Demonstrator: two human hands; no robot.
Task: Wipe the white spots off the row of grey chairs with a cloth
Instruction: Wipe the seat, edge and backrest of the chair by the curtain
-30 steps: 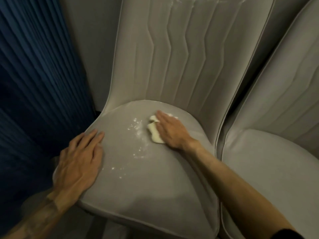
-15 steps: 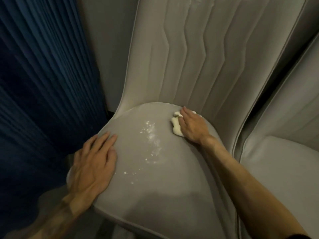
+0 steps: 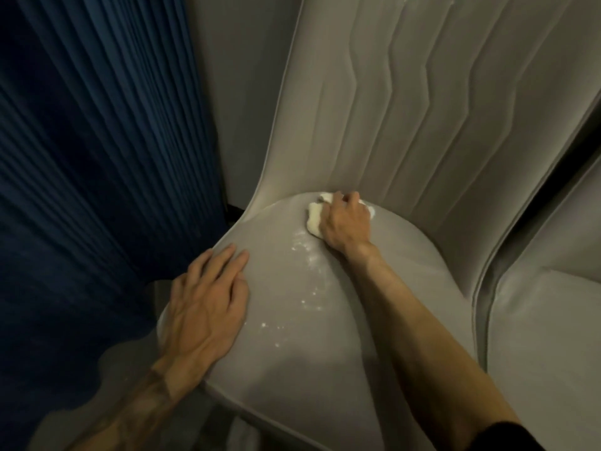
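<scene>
The white cloth [image 3: 313, 219] lies bunched at the back of the seat of the grey chair [image 3: 309, 369], right where the seat meets the backrest [image 3: 422, 109]. The right hand [image 3: 344, 222] covers most of it, with the fingers curled over its far edge and gripping it; only the cloth's left lobe and a sliver past the knuckles show. Just below that lobe starts the trail of white spots [image 3: 309, 258]. It runs from the right hand's thumb side toward the person, along the inner side of the right forearm, and thins out level with the left wrist.

The left hand [image 3: 205, 304] rests flat on the seat's front-left rim, fingers straight and close together, holding nothing. Bare seat lies between the two hands, and more lies nearer the person past the last specks.

Behind the right hand the backrest rises steeply and closes off that side. Beyond the left hand the seat edge drops away toward a dark blue curtain [image 3: 81, 157]. Past the right forearm a narrow dark gap separates this seat from the next chair [image 3: 536, 320].

Half a second ago the right hand lay flatter, further right of the trail's top. It now sits just above the trail, fingers more curled. The left hand has kept its place.
</scene>
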